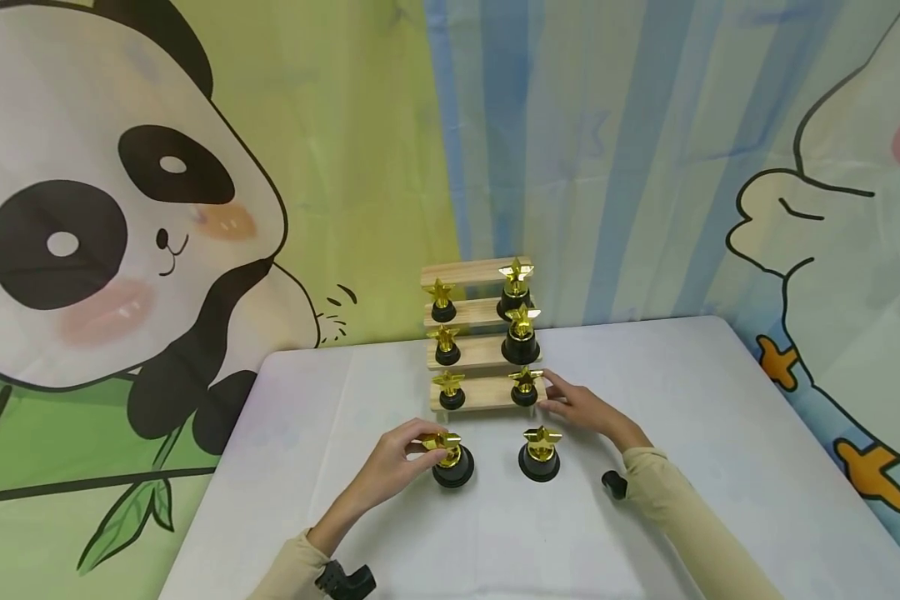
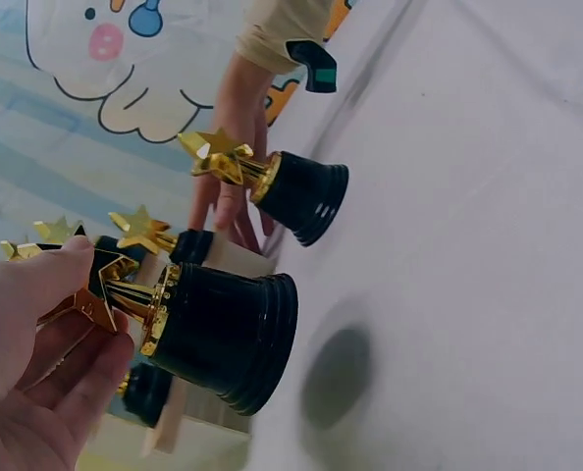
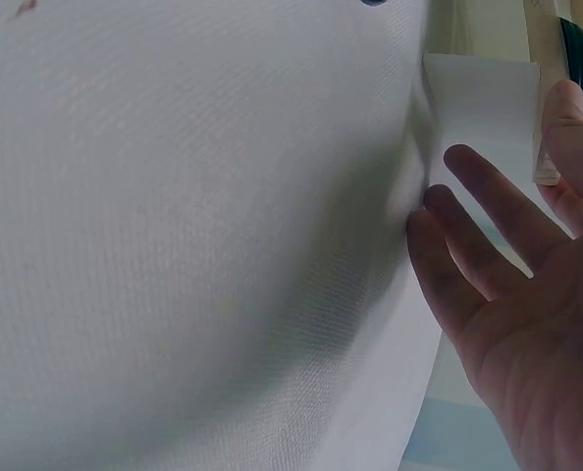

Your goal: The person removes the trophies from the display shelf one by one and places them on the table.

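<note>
My left hand (image 1: 399, 458) pinches the gold star of a trophy (image 1: 453, 468) between thumb and fingers. In the left wrist view, this trophy's black base (image 2: 228, 334) hangs tilted, with a shadow on the table apart from it. Another star trophy (image 1: 539, 458) stands to its right on the table. Behind them is a stepped wooden stand (image 1: 487, 393) with star trophies on its tiers. My right hand (image 1: 587, 410) is at the right end of the lowest tier, thumb and index finger on either side of the board; in the right wrist view the other fingers (image 3: 483, 240) are spread.
A white cloth covers the table (image 1: 330, 400). Printed curtains with a panda (image 1: 217, 250) and a white cartoon figure (image 1: 855, 250) hang behind it. Large trophies (image 1: 521, 346) stand at the right of the upper tiers, smaller ones (image 1: 447, 346) at the left.
</note>
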Demonstrator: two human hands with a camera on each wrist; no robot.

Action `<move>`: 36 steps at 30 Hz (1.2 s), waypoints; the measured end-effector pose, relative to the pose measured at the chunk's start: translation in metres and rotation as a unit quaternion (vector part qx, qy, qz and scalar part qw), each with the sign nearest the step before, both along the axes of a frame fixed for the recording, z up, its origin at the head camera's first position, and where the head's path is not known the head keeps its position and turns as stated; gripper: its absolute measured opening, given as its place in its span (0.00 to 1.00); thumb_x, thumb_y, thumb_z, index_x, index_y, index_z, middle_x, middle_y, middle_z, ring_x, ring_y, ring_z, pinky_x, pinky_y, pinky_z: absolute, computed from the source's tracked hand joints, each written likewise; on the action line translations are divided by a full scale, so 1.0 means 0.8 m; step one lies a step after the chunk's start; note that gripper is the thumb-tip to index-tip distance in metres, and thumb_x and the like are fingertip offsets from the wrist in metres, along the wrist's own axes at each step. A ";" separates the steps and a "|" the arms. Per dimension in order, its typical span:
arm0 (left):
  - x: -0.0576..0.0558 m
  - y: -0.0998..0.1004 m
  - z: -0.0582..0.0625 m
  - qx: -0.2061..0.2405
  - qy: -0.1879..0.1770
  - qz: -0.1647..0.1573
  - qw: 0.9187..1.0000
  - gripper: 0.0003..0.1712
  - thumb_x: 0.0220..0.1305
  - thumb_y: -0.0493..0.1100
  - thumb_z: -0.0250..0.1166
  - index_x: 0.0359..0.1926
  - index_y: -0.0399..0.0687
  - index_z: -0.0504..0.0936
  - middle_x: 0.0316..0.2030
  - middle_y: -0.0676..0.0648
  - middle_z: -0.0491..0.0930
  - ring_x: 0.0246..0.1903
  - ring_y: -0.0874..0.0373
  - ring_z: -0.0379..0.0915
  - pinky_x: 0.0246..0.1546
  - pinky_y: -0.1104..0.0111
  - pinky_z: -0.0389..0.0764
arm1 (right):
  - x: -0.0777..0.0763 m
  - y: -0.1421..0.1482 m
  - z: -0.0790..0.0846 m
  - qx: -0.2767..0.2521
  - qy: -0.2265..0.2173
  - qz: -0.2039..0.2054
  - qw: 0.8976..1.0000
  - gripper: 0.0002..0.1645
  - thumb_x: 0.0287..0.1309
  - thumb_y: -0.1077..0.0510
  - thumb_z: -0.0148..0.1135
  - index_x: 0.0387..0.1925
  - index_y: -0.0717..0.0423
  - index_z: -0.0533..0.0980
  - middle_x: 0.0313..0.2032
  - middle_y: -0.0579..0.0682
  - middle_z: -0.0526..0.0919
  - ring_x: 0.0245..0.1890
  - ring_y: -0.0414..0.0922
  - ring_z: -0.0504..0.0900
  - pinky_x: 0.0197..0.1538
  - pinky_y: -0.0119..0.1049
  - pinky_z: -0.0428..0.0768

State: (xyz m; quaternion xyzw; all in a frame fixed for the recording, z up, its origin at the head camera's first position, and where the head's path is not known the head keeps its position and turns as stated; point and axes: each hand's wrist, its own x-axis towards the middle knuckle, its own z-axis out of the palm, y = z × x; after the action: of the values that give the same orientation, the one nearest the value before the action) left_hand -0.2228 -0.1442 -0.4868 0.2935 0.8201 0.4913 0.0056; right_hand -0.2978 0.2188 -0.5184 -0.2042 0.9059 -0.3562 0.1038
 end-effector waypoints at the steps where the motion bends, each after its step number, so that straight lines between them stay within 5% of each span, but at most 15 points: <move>1: -0.001 0.002 -0.004 0.004 -0.006 0.000 1.000 0.15 0.61 0.45 0.68 0.50 0.52 0.81 0.46 0.50 0.82 0.42 0.62 0.81 0.44 0.72 0.85 | 0.000 0.000 -0.001 0.001 0.000 -0.001 1.000 0.41 0.72 0.48 0.50 0.74 0.64 0.47 0.58 0.71 0.76 0.61 0.67 0.72 0.65 0.63 0.68; 36: -0.007 0.032 -0.038 0.026 -0.025 -0.013 0.999 0.15 0.60 0.39 0.69 0.49 0.46 0.81 0.46 0.46 0.81 0.43 0.58 0.80 0.44 0.69 0.85 | 0.001 0.000 -0.003 -0.006 0.015 0.009 1.000 0.41 0.71 0.50 0.51 0.74 0.65 0.48 0.56 0.71 0.77 0.59 0.66 0.75 0.64 0.61 0.70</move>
State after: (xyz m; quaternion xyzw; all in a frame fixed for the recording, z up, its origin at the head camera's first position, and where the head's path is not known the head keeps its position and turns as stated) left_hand -0.2283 -0.1187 -0.5175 0.2920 0.8026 0.5195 0.0251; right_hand -0.2969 0.2187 -0.5205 -0.2182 0.9032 -0.3578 0.0924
